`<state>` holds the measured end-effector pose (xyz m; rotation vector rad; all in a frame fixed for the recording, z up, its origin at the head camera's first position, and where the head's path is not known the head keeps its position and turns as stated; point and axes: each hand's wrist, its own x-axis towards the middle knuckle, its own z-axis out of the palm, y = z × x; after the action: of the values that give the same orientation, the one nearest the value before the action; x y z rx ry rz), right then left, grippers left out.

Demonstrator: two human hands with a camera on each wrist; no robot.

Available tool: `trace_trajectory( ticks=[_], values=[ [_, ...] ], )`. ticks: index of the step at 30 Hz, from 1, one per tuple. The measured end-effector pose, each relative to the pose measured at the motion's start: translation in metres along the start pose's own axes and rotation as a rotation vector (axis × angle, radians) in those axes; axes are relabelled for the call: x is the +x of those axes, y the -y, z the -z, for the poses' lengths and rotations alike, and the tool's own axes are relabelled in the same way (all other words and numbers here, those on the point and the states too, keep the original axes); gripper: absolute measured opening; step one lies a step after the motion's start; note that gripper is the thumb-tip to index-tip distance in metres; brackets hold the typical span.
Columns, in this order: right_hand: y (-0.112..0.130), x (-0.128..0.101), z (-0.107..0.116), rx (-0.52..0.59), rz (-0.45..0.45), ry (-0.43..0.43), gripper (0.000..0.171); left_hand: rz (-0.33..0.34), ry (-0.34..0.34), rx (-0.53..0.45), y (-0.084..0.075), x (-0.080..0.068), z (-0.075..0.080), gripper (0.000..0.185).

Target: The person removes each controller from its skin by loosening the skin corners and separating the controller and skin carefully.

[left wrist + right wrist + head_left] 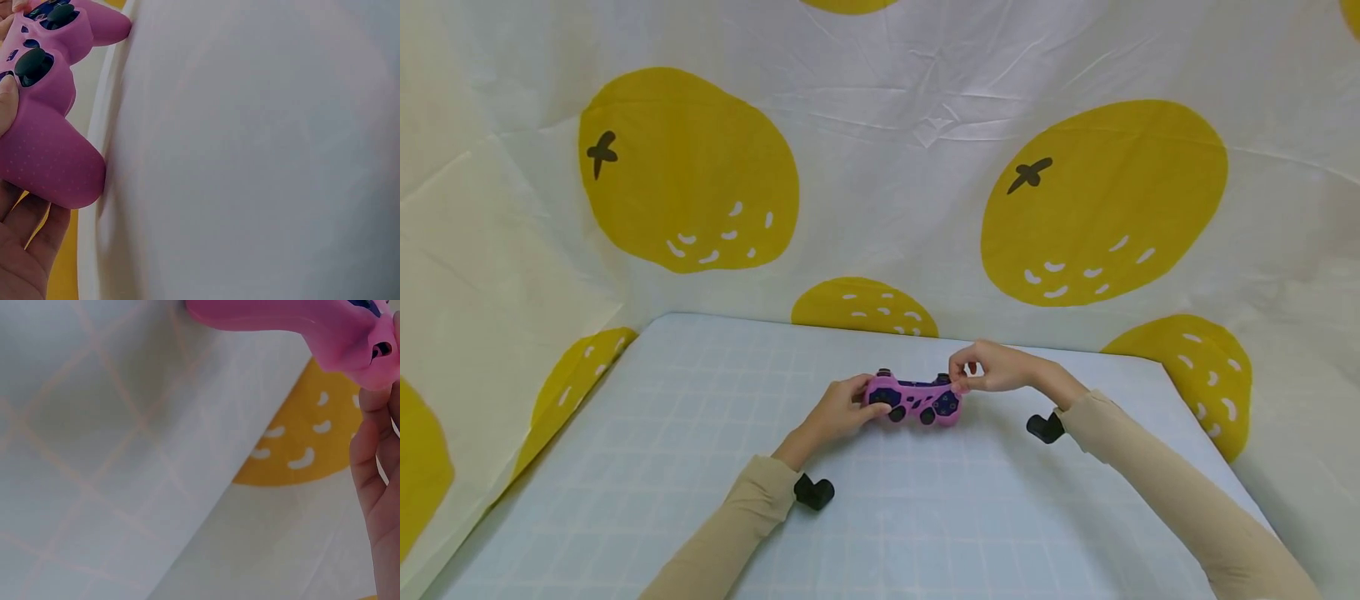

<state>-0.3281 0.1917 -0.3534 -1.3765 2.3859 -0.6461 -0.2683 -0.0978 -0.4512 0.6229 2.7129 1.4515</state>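
Head view: both hands are holding a pink controller [916, 400] just above the mat [625, 467], mid-table, toward the far edge. Left hand [844, 408] is wrapping the left grip, thumb lying over the face near a dark stick. Right hand [996, 367] is pinching the right top corner between thumb and fingertips, the other fingers curling loosely. Controller is sitting level, dark blue face and black sticks showing through the pink skin.

Surroundings: pale blue mat with a faint grid is covering the table. White cloth [910, 167] with big yellow fruit prints is hanging behind and down both sides, meeting the mat's far edge. Black wrist cameras are sticking out under each beige sleeve [1157, 475]. Nothing is lying between the hands and the controller.

Left wrist view: controller [47, 144] is filling the left edge, dotted pink skin, two black sticks visible, thumb pressing beside one stick, fingers [25, 250] cupping underneath. Mat is blurring out across the rest of the frame.

Right wrist view: pink grip [300, 325] is sitting along the top, right hand [375, 487] at the right edge, fingers reaching up to it. Mat grid and a yellow print are showing below.

No readable writing or logo anywhere; button marks are too small to read.
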Motion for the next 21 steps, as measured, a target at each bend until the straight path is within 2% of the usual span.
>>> trace_trajectory(
  ticks=[6, 14, 21],
  values=[
    [-0.003, -0.003, -0.004, 0.001, 0.031, -0.02, 0.011, -0.025, -0.007, -0.001, 0.0, -0.001, 0.0, 0.042],
    [-0.007, -0.008, -0.011, 0.015, 0.003, -0.046, 0.011, -0.056, -0.021, -0.005, -0.001, -0.002, -0.001, 0.04],
    [-0.007, -0.011, -0.015, 0.037, -0.01, -0.069, 0.011, -0.028, -0.02, 0.002, 0.0, -0.002, -0.001, 0.041]
  ],
)
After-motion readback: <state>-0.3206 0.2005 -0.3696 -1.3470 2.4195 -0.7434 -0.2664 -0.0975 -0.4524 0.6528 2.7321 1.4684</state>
